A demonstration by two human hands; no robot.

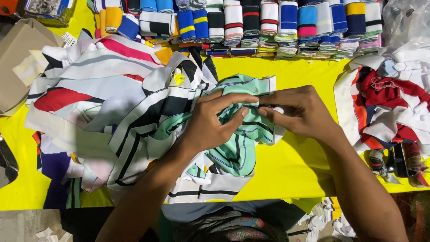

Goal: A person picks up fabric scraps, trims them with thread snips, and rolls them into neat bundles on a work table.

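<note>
While your left hand (210,121) and right hand (298,112) pinch the mint striped collar piece (239,134) atop the fabric pile (112,107), fingers clamped together, your grip is narrow. A tug could drag neighbouring strips off the yellow table (286,166).

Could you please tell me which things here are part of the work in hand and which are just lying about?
In hand:
- mint striped fabric piece, pinched by left hand and right hand

Lying about:
- loose heap of striped pieces
- row of folded stacks
- red and white pile
- cardboard box
- yellow table
</note>
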